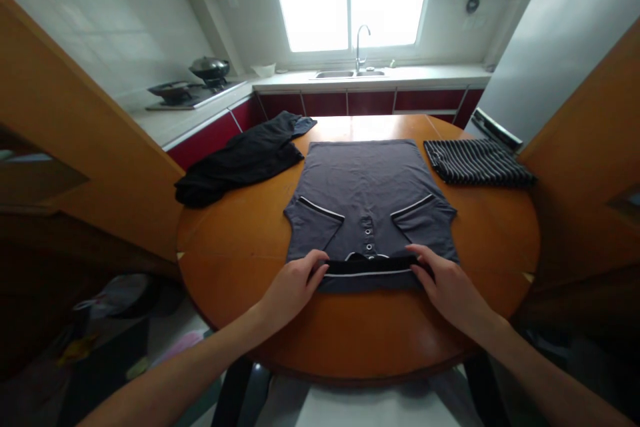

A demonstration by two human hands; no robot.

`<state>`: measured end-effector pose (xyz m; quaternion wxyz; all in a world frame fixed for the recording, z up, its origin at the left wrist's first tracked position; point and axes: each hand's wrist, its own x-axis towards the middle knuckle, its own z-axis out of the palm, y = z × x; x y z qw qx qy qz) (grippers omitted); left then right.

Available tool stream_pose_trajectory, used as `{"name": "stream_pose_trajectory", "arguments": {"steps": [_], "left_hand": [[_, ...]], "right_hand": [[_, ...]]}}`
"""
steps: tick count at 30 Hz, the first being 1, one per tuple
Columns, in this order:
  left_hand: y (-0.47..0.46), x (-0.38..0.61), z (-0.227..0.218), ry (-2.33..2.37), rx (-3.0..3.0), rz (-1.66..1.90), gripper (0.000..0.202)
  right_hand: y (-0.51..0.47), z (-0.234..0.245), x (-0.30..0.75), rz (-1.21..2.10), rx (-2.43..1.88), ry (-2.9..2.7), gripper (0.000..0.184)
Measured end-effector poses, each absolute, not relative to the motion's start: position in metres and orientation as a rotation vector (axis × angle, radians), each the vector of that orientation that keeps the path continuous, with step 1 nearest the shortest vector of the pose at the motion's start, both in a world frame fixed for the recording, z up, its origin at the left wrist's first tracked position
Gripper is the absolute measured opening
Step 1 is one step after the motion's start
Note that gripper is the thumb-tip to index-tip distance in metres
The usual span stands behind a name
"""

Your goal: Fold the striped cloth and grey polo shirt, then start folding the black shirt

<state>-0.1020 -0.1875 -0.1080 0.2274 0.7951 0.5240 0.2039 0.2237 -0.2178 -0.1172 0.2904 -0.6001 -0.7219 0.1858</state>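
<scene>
A dark grey polo shirt (365, 180) lies flat on the round wooden table (250, 240), sleeves folded inward and the collar end nearest me. My left hand (295, 283) rests on the left end of the black collar, fingers curled onto the cloth. At the collar's right end my right hand (447, 283) does the same, its fingers pressed down on the fabric. Both hands pinch the shirt at its near edge.
A crumpled black garment (240, 160) lies at the table's far left and a folded striped garment (475, 161) at the far right. Behind are a counter with a sink (350, 73), a stove with pans (193, 87) and a bright window. Clutter lies on the floor at left.
</scene>
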Motion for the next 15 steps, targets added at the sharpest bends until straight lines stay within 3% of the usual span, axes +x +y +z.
{"name": "stream_pose_trajectory", "arguments": {"steps": [6,10,15], "left_hand": [[-0.182,-0.12,-0.1,1.474,2.096,0.753,0.034],[-0.182,-0.145,-0.084,1.555,1.933,0.922,0.037],[-0.199,-0.148,-0.082,1.264,2.298,0.543,0.023]], "right_hand": [[-0.221,-0.124,0.231,0.117,-1.643,-1.981,0.027],[-0.231,-0.128,0.242,0.117,-1.574,-1.988,0.026],[-0.239,-0.132,0.245,0.201,-1.485,-1.98,0.024]]}}
